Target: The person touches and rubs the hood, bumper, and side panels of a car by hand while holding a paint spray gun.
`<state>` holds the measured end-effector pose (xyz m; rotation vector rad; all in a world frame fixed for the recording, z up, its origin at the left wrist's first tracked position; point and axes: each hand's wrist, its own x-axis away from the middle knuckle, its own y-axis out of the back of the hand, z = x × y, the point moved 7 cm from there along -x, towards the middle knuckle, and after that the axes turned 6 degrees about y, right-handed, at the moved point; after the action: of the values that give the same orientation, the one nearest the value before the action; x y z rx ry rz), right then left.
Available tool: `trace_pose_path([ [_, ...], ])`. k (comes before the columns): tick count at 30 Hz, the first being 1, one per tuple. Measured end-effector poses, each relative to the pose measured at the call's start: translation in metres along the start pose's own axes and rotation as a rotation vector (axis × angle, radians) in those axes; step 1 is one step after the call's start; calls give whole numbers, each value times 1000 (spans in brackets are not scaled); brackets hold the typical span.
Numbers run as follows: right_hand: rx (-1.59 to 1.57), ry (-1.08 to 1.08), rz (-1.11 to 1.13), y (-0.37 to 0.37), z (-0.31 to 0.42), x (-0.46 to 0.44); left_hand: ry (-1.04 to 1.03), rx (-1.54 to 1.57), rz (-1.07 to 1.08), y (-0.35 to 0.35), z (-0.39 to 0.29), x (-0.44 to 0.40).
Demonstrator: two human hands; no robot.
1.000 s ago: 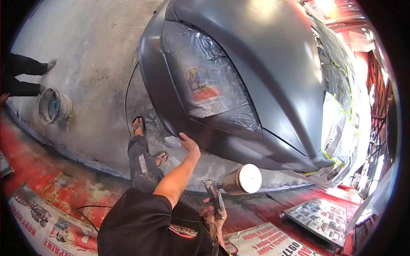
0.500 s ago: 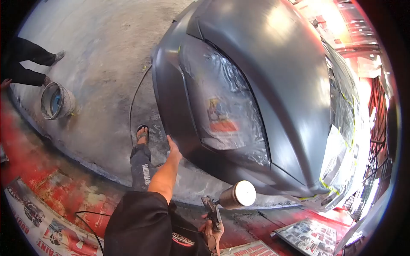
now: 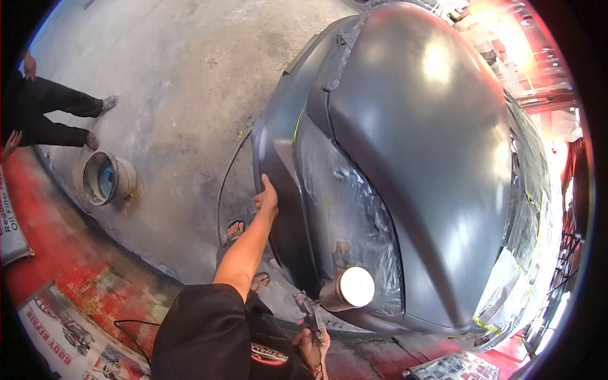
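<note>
My left hand (image 3: 267, 197) reaches out at the end of a bare arm and rests against the dark grey front bumper (image 3: 278, 161) of a car, fingers stretched out. Low in the view, my right hand (image 3: 311, 349) grips a spray gun (image 3: 309, 311). A round paint cup (image 3: 345, 290) with a white lid sits on the gun and overlaps the headlight from this angle. Clear plastic film covers that headlight (image 3: 348, 202), which lies between the bumper and the smooth matte grey hood (image 3: 437, 145).
A hose (image 3: 223, 183) runs over the concrete floor (image 3: 190, 82). At the left stand another person's legs (image 3: 66, 104), beside a bucket (image 3: 109, 178). Printed banners (image 3: 60, 329) lie on the red-stained ground. Masking film (image 3: 529, 183) covers the car further back.
The view has shifted along the car's front. My left hand has slid further along the bumper. In my right hand, the spray gun's cup now overlaps the headlight.
</note>
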<state>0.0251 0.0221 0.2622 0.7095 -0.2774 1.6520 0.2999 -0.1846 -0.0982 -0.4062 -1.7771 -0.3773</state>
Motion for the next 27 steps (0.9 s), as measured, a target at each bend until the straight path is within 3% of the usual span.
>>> trace_pose_path([
  [1, -69, -24, -4, -4, -2, -8, 10, -182, -197, 1, -19, 5],
  [3, -29, -4, 2, -14, 8, -18, -101, -402, -360, -12, -72, 24],
  [5, 186, 87, 27, -27, 36, -27, -342, -515, -355, -38, -124, 19],
  [8, 189, 91, 13, -33, 44, -32, -640, -826, -305, -85, -192, 26],
  [12, 134, 32, 0, -28, 35, -28, -1187, -970, -240, -117, -207, 16],
  [15, 60, 66, -41, -21, 39, -21, -1213, -1161, -109, -106, -195, 35],
  [19, -32, 68, -35, -2, 20, -6, -1065, -1207, -11, -86, -166, 31],
  [23, -39, 91, -21, 21, 1, 20, -849, -600, -51, -49, -94, 45],
  [27, -20, 101, -61, 54, -20, 58, -694, -358, -65, -19, 11, 100],
])
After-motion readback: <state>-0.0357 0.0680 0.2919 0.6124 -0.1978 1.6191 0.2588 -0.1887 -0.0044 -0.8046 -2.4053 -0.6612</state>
